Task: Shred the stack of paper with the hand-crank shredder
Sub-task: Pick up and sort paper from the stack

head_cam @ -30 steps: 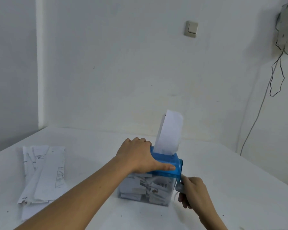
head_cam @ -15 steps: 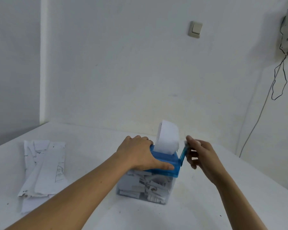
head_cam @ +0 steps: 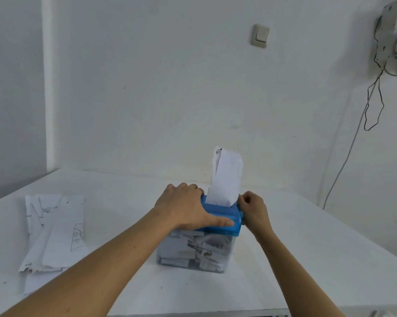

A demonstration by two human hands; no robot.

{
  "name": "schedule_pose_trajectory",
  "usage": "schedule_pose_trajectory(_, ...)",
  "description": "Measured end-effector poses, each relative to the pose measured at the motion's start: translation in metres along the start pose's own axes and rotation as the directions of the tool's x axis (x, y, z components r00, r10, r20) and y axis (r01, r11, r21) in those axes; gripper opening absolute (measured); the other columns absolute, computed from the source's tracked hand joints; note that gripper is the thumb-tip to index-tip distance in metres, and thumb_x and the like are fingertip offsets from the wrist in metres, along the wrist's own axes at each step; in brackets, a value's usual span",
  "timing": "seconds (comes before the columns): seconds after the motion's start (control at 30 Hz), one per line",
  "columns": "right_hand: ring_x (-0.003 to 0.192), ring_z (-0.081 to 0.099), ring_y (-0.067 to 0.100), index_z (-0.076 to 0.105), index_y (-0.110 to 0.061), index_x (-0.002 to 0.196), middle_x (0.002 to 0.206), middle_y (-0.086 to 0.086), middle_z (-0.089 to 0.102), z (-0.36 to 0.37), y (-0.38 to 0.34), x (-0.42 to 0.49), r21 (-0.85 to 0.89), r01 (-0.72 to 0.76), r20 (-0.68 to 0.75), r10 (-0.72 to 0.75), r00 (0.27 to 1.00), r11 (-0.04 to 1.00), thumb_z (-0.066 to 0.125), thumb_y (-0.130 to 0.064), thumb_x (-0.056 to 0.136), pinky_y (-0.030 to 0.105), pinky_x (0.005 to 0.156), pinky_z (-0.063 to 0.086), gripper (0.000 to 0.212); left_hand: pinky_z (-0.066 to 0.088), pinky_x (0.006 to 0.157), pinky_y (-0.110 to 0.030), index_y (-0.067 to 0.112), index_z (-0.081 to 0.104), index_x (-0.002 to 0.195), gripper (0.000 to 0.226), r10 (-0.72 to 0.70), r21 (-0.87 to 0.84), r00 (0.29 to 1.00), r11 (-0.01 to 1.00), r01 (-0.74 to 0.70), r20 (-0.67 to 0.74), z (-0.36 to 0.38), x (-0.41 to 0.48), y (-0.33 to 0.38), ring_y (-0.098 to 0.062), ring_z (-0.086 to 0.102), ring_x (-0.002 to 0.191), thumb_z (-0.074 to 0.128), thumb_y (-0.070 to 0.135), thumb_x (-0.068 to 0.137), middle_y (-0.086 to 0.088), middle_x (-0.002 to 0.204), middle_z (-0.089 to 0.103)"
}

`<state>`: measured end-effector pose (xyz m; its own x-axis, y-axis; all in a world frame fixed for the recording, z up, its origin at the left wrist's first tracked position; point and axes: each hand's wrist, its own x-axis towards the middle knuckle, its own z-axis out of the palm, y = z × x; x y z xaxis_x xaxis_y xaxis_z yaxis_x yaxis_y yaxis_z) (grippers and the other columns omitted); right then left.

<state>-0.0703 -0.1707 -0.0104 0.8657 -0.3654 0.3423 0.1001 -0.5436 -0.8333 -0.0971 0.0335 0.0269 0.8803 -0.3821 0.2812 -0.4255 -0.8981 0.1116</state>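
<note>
stack of paper [head_cam: 55, 232] lay flat at the left of the tabletop [head_cam: 307, 248], well apart from the shredder [head_cam: 222, 216]; nothing held it down, so a knock or a draught could have scattered it.
left hand [head_cam: 188, 207] gripped the blue top, fingers [head_cam: 183, 187] curled over the far edge, thumb flat along the front; if that clamp eased, the light box would probably twist or skid under crank torque.
folded sheet [head_cam: 227, 179] stood upright in the slot, leaning slightly right; the layers looked thick, so a jam or skewed feed was the main risk.
clear bin [head_cam: 197, 250] below looked nearly full of strips; packed strips could back up into the cutters.
right hand [head_cam: 253, 209] sat against the shredder's right end, fingers curled round the crank, which the hand hid; knuckles were just beside the sheet, so a snag or a slip off the handle was possible.
</note>
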Motion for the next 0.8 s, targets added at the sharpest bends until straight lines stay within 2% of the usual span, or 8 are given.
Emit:
schedule_pose_trajectory(0.07,0.065,0.056,0.021,0.05,-0.011,0.077,0.079,0.011,0.061,0.004,0.007,-0.005,0.004,-0.037,0.026,0.037,0.999,0.999,0.054,-0.038,0.102,0.029,0.055,0.051,0.037,0.042,0.088,-0.036,0.029,0.053,0.099,0.087,-0.002,0.007,1.0,1.0,0.001,0.014,0.001,0.001,0.0,-0.015,0.053,0.092,0.038,0.105,0.06,0.012,0.096,0.056)
schedule_pose_trajectory(0.17,0.066,0.055,0.021,0.049,-0.012,0.073,0.074,0.009,0.059,0.002,0.007,-0.004,-0.057,-0.027,0.027,0.028,0.999,0.998,0.054,-0.036,0.102,0.039,0.065,0.056,0.039,0.043,0.082,-0.034,0.028,0.055,0.101,0.092,-0.008,0.026,1.0,1.0,0.008,0.002,0.002,0.003,0.001,-0.014,0.058,0.088,0.037,0.106,0.056,0.012,0.095,0.059)
schedule_pose_trajectory(0.27,0.058,0.05,0.014,0.052,-0.01,0.072,0.068,0.003,0.057,-0.003,0.005,-0.011,-0.256,-0.005,0.13,0.04,0.991,0.967,0.054,-0.014,0.1,0.021,0.051,0.047,0.029,0.041,0.078,-0.034,0.028,0.054,0.095,0.091,-0.02,0.037,1.0,0.999,0.019,0.006,0.002,0.004,0.002,-0.014,0.059,0.084,0.037,0.107,0.054,0.013,0.091,0.06)
schedule_pose_trajectory(0.33,0.057,0.051,0.013,0.059,-0.007,0.076,0.068,0.001,0.06,-0.001,0.014,-0.021,-0.305,-0.026,0.188,0.087,0.978,0.952,0.048,-0.003,0.096,0.018,0.048,0.04,0.022,0.042,0.079,-0.035,0.028,0.054,0.092,0.094,-0.036,0.045,0.999,0.998,0.036,-0.005,0.003,0.004,0.0,-0.014,0.059,0.085,0.035,0.109,0.05,0.013,0.09,0.06)
schedule_pose_trajectory(0.47,0.059,0.055,0.014,0.06,-0.006,0.075,0.068,0.003,0.063,0.0,0.028,-0.043,-0.267,-0.095,0.201,0.152,0.968,0.959,0.048,-0.014,0.099,0.028,0.059,0.045,0.028,0.045,0.087,-0.038,0.029,0.055,0.097,0.102,-0.053,0.064,0.999,0.996,0.053,-0.008,0.004,0.006,0.002,-0.016,0.058,0.092,0.03,0.112,0.042,0.013,0.095,0.06)
schedule_pose_trajectory(0.63,0.056,0.056,0.009,0.062,-0.004,0.087,0.07,0.0,0.061,-0.017,0.019,-0.07,-0.375,-0.067,0.24,0.167,0.956,0.925,0.045,-0.026,0.105,0.022,0.054,0.045,0.032,0.045,0.091,-0.041,0.035,0.059,0.115,0.11,-0.061,0.037,0.997,0.998,0.06,0.048,0.002,0.005,0.002,-0.017,0.059,0.1,0.031,0.112,0.041,0.013,0.103,0.061)
schedule_pose_trajectory(0.73,0.039,0.044,0.006,0.062,-0.009,0.068,0.052,-0.003,0.057,-0.042,-0.004,-0.083,-0.145,-0.124,0.24,0.156,0.958,0.982,0.047,-0.033,0.104,0.022,0.042,0.035,0.046,0.042,0.093,-0.042,0.043,0.055,0.126,0.104,-0.05,0.033,0.995,0.998,0.047,0.085,-0.004,0.003,0.005,-0.019,0.059,0.103,0.037,0.109,0.048,0.012,0.101,0.056)
schedule_pose_trajectory(0.8,0.04,0.038,0.011,0.057,-0.012,0.059,0.049,-0.001,0.05,-0.066,-0.025,-0.088,-0.02,-0.104,0.313,0.105,0.944,0.994,0.048,-0.04,0.102,0.025,0.044,0.032,0.053,0.04,0.093,-0.043,0.045,0.053,0.129,0.102,-0.065,0.028,0.99,0.998,0.062,0.127,-0.007,0.004,0.007,-0.021,0.057,0.104,0.038,0.109,0.051,0.012,0.1,0.054)
